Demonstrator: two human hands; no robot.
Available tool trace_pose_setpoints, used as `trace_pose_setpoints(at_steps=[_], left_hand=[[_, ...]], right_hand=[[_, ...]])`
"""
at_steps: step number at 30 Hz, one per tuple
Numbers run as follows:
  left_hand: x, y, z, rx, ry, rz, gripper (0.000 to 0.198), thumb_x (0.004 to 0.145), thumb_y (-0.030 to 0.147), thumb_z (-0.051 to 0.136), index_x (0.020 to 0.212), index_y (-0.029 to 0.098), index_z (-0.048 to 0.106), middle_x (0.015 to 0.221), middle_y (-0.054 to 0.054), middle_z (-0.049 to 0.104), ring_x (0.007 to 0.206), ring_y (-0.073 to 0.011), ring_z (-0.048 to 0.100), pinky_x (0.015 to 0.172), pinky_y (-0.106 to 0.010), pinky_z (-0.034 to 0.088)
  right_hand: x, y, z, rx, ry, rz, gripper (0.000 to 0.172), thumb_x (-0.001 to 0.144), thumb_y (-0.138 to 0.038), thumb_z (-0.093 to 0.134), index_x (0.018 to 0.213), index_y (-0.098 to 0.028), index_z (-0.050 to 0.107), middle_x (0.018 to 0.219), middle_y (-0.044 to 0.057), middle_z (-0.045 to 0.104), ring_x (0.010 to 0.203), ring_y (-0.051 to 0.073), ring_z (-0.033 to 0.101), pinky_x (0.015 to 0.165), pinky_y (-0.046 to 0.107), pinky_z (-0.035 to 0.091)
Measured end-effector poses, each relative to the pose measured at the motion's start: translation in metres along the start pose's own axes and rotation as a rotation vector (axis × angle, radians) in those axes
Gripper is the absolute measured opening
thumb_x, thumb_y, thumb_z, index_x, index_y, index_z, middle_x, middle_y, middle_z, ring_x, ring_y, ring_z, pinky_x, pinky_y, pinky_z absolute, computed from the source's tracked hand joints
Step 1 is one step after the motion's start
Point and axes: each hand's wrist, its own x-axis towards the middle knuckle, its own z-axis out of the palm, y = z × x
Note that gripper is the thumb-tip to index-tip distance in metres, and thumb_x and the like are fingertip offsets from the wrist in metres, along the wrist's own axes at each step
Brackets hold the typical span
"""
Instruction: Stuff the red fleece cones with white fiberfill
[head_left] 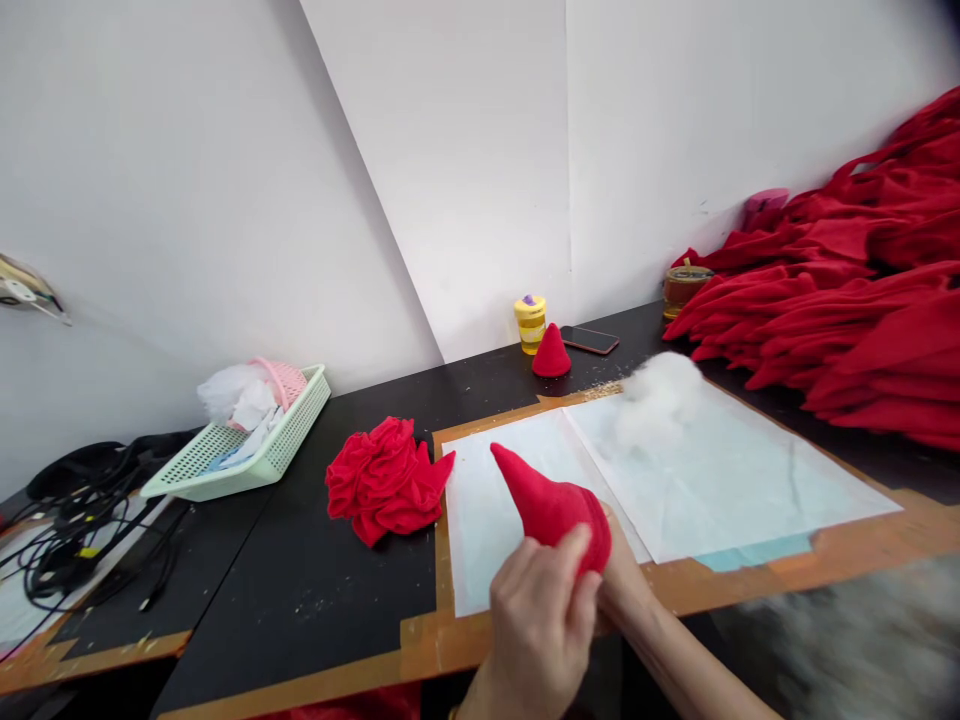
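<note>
A red cone-shaped cloth hat [551, 505] is held above the front of the table, its pointed tip leaning up and to the left. My left hand [536, 605] grips its rim from the near side, thumb and fingers closed on the fabric. Behind the hat, at its open end, is my right hand [613, 570]; only the wrist and part of the hand show, and its fingers are hidden by the hat. White fluffy stuffing [660, 395] lies on the white sheets [750, 480] beyond my hands. To the left sits a crumpled heap of red fabric pieces [386, 480].
A small red cone [552, 355] stands at the back near a yellow-lidded cup [531, 325] and a phone [591, 340]. A large pile of red cloth [847, 300] fills the right side beside a jar [686, 288]. On the left are a pale green basket [289, 450] and tangled black cables [82, 560].
</note>
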Motion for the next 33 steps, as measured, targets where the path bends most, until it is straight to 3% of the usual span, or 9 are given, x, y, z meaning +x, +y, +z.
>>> trace_pose_setpoints(at_steps=[2, 4, 6, 8, 10, 15, 20, 27, 33], left_hand=[[0.004, -0.006, -0.01, -0.13, 0.349, -0.101, 0.054, 0.085, 0.024, 0.07, 0.137, 0.028, 0.053, 0.09, -0.004, 0.067, 0.085, -0.0217, 0.064, 0.092, -0.038, 0.05], [0.018, -0.009, -0.018, -0.314, 0.486, -0.272, 0.075, 0.078, 0.03, 0.076, 0.143, 0.026, 0.04, 0.117, -0.009, 0.064, 0.109, -0.0252, 0.062, 0.103, -0.04, 0.046], [0.034, -0.009, -0.021, -0.481, 0.327, -0.416, 0.076, 0.075, 0.033, 0.076, 0.142, 0.022, 0.041, 0.131, -0.014, 0.061, 0.123, -0.0298, 0.059, 0.105, -0.042, 0.047], [0.044, -0.007, -0.016, -0.532, 0.18, -0.499, 0.06, 0.077, 0.029, 0.074, 0.131, 0.02, 0.052, 0.123, -0.013, 0.067, 0.119, -0.0302, 0.063, 0.105, -0.043, 0.047], [0.046, -0.007, -0.009, -0.53, 0.17, -0.54, 0.05, 0.078, 0.026, 0.072, 0.125, 0.019, 0.056, 0.107, -0.009, 0.072, 0.112, -0.0281, 0.067, 0.107, -0.043, 0.046], [0.039, -0.015, -0.004, -0.659, 0.202, -0.617, 0.07, 0.078, 0.028, 0.074, 0.14, 0.019, 0.042, 0.091, -0.003, 0.071, 0.096, -0.0239, 0.07, 0.095, -0.04, 0.053], [0.042, -0.013, -0.011, -0.724, 0.186, -0.668, 0.07, 0.078, 0.028, 0.075, 0.14, 0.03, 0.044, 0.089, 0.0, 0.069, 0.082, -0.02, 0.066, 0.078, -0.033, 0.054], [0.041, -0.001, -0.008, -0.518, 0.212, -0.684, 0.105, 0.063, 0.013, 0.083, 0.153, 0.037, 0.035, 0.1, 0.0, 0.072, 0.089, -0.0246, 0.066, 0.089, -0.037, 0.053], [0.035, -0.001, -0.015, -0.957, 0.021, -0.711, 0.083, 0.072, 0.026, 0.081, 0.146, 0.028, 0.043, 0.092, -0.003, 0.074, 0.082, -0.023, 0.068, 0.079, -0.036, 0.055]], right_hand=[[-0.001, -0.006, 0.003, 0.081, 0.07, 0.032, 0.032, 0.081, -0.053, 0.063, 0.074, -0.022, 0.063, 0.068, 0.005, 0.067, 0.06, 0.022, 0.058, 0.055, 0.036, 0.051], [-0.001, -0.012, 0.01, 0.128, 0.055, 0.05, 0.028, 0.078, -0.049, 0.067, 0.071, -0.022, 0.062, 0.067, 0.003, 0.067, 0.06, 0.021, 0.058, 0.057, 0.034, 0.05], [0.001, -0.018, 0.02, 0.149, 0.018, 0.057, 0.023, 0.077, -0.043, 0.07, 0.069, -0.023, 0.062, 0.066, 0.001, 0.067, 0.06, 0.02, 0.058, 0.058, 0.033, 0.05], [0.003, -0.022, 0.029, 0.16, -0.002, 0.048, 0.018, 0.078, -0.039, 0.07, 0.073, -0.023, 0.065, 0.072, 0.001, 0.07, 0.066, 0.021, 0.061, 0.063, 0.033, 0.051], [0.003, -0.023, 0.033, 0.234, -0.005, 0.069, 0.015, 0.081, -0.038, 0.07, 0.082, -0.023, 0.067, 0.084, 0.003, 0.074, 0.078, 0.023, 0.065, 0.072, 0.033, 0.054], [-0.022, -0.02, 0.026, 0.518, -0.099, 0.231, 0.031, 0.084, -0.046, 0.071, 0.106, -0.024, 0.072, 0.111, 0.01, 0.076, 0.103, 0.031, 0.069, 0.091, 0.043, 0.056], [-0.052, -0.009, 0.014, 0.6, -0.335, 0.192, 0.059, 0.08, -0.051, 0.08, 0.134, -0.03, 0.066, 0.15, 0.006, 0.056, 0.146, 0.033, 0.04, 0.12, 0.048, 0.03], [-0.03, -0.002, 0.025, 0.94, -0.116, 0.393, 0.043, 0.08, -0.061, 0.074, 0.107, -0.026, 0.079, 0.12, 0.009, 0.076, 0.126, 0.033, 0.062, 0.113, 0.047, 0.043], [-0.029, -0.02, 0.031, 1.063, -0.115, 0.42, 0.032, 0.07, -0.047, 0.085, 0.094, -0.027, 0.081, 0.115, 0.009, 0.077, 0.125, 0.036, 0.062, 0.109, 0.049, 0.047]])
